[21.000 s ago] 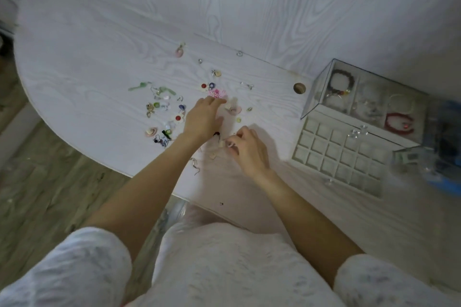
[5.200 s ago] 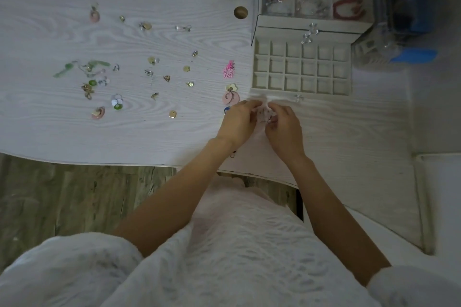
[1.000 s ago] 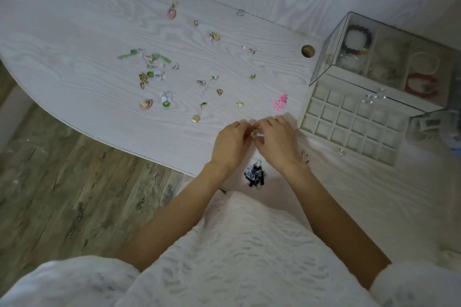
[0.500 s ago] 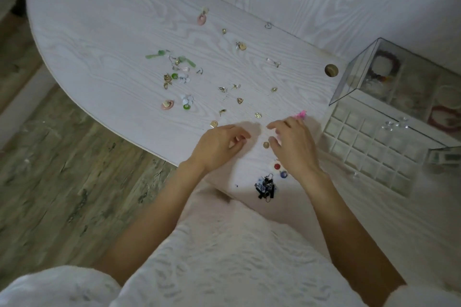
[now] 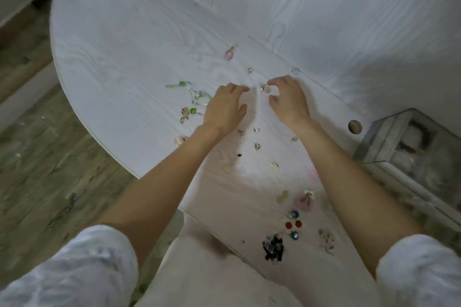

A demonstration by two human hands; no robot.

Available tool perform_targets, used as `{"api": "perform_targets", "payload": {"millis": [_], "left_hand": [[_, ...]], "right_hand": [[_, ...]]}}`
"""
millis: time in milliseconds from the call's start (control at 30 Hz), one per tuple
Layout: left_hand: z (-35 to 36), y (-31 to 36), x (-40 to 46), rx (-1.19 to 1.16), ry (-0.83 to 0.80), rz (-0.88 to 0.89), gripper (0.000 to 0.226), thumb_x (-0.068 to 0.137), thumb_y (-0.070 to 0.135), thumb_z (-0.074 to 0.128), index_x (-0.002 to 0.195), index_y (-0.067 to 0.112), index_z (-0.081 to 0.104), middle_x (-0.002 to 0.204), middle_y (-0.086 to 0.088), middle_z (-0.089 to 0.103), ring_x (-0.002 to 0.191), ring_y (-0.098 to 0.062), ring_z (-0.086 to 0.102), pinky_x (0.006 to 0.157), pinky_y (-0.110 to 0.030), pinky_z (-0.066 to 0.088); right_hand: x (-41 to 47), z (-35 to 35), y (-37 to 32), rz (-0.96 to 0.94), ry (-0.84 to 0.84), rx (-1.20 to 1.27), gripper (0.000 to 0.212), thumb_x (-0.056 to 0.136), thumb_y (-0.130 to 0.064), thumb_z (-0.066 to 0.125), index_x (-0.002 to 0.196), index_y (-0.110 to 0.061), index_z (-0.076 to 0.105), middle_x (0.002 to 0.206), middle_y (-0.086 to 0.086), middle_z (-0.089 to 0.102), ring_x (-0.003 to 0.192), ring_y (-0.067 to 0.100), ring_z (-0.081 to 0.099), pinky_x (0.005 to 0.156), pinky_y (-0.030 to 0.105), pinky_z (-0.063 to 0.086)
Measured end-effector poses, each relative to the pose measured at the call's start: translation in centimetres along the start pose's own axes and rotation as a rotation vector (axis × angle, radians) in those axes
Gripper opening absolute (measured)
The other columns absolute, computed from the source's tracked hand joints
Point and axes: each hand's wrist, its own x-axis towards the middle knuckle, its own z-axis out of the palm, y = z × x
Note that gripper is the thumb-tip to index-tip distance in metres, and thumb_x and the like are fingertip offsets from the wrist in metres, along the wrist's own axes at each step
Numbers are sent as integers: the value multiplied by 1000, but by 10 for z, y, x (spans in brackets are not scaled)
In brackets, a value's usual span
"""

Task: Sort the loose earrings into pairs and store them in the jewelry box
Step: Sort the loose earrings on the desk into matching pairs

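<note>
Loose earrings lie scattered over the white table [image 5: 129, 62]. My right hand [image 5: 288, 101] reaches far forward, its curved index fingertip touching a small round gold earring [image 5: 266, 88]; the thumb stays apart from it. My left hand [image 5: 224, 106] hovers flat with relaxed fingers beside the green earrings [image 5: 183, 84] and gold ones [image 5: 184, 115]. Near the front edge lie grouped earrings: black ones [image 5: 273, 248], red studs [image 5: 293, 224], blue studs [image 5: 295, 213] and a pink one [image 5: 304, 200]. The glass-lidded jewelry box [image 5: 389, 142] stands at the right, blurred.
A pink earring [image 5: 228, 54] and a small hoop [image 5: 295, 70] lie farther back. A round cable hole [image 5: 355, 126] sits left of the box. A white wall panel rises behind the table; wooden floor shows at the left below its curved edge.
Both hands have left the spot near the front edge and reached forward to the far earrings. The gold earring they held a second ago now lies on the table near the front groups.
</note>
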Motion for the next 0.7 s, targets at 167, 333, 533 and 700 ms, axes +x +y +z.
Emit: {"api": "perform_targets", "payload": {"millis": [167, 333, 533, 700], "left_hand": [[13, 0, 24, 87, -86, 17, 45, 89, 21, 51, 133, 15, 45, 132, -9, 49, 116, -30, 43, 95, -35, 36], [3, -13, -10, -11, -155, 51, 40, 85, 10, 54, 126, 11, 54, 129, -10, 51, 118, -28, 43, 99, -29, 31], [-14, -30, -80, -88, 94, 66, 28, 83, 3, 57, 110, 9, 64, 113, -10, 62, 105, -26, 56, 91, -20, 35], [-16, -31, -121, -69, -60, -159, 41, 83, 34, 64, 122, 22, 54, 111, 4, 60, 103, -18, 52, 82, -36, 48]], "right_hand": [[20, 24, -4, -53, 21, 27, 20, 87, -3, 54, 105, -7, 63, 108, 14, 57, 99, 30, 54, 84, 34, 44], [-17, 40, -15, -188, 15, 59, 21, 87, -5, 55, 105, -7, 65, 98, 14, 59, 91, 29, 54, 75, 31, 42], [-64, 45, -17, -172, 22, 143, 23, 85, 1, 56, 107, -3, 63, 99, 14, 60, 89, 27, 58, 80, 38, 52], [-92, 46, -11, -37, 13, 249, 20, 84, 2, 58, 102, -4, 64, 103, 10, 58, 82, 17, 58, 80, 30, 53]]}}
